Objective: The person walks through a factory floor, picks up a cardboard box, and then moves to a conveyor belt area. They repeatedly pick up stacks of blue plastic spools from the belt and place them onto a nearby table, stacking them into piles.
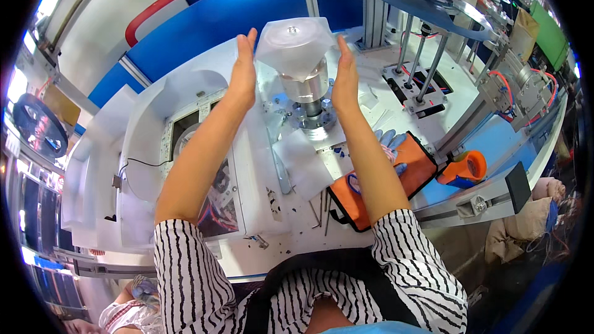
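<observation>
A translucent white plastic sheet [291, 49] lies over the top of a shiny metal cylinder [304, 88], its corners hanging down around the sides. My left hand [243, 71] is held upright at the sheet's left edge, fingers stretched out. On the other side my right hand [345, 80] mirrors it, palm inward and fingers straight. Neither hand grips anything; whether the palms touch the sheet I cannot tell. Below the cylinder is a round metal base [315, 120] with several small fittings around it. Another translucent sheet [303, 164] lies flat on the table nearer to me.
An orange tool pouch [417, 167] with a glove [390, 141] on it lies under my right forearm. Hex keys [323, 210] lie beside it. A roll of orange tape [473, 166] sits farther right. The white machine housing [260, 167] stands left, a metal-post fixture [427, 68] back right.
</observation>
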The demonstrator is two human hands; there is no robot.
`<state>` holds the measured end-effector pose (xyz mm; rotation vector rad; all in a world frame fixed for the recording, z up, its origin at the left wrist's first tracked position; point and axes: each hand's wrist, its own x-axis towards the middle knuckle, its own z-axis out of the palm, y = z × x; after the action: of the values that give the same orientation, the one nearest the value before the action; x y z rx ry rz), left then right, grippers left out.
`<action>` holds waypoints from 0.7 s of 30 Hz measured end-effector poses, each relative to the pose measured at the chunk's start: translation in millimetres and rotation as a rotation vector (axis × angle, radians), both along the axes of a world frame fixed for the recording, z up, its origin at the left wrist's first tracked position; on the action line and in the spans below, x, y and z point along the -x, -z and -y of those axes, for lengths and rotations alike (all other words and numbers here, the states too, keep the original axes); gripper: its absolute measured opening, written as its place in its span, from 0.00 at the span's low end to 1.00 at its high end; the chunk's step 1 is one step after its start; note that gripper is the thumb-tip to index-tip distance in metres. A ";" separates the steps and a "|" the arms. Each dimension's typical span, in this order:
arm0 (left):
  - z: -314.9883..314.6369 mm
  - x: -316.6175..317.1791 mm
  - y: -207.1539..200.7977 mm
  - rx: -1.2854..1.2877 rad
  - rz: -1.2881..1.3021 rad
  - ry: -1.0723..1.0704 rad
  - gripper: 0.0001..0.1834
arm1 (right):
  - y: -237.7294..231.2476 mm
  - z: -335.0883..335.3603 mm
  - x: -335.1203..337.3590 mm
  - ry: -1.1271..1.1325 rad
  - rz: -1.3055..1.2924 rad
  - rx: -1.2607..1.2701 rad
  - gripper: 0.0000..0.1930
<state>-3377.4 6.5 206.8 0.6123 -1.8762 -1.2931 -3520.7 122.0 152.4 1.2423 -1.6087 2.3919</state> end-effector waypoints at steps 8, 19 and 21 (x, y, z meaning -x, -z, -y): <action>-4.9 14.7 30.6 -0.165 -0.224 0.099 0.40 | 10.0 4.8 -11.0 -0.248 0.229 0.061 0.35; -27.9 22.5 25.4 -0.399 -0.275 0.230 0.39 | 18.7 9.6 -26.0 -0.242 0.113 0.070 0.38; -26.8 18.9 26.7 -0.408 -0.287 0.265 0.36 | 22.8 11.3 -27.4 -0.167 0.101 0.068 0.36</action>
<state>-3396.3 33.3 180.1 0.3598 -1.5014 -1.8561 -3493.3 110.6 129.6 1.3140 -1.4882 2.6246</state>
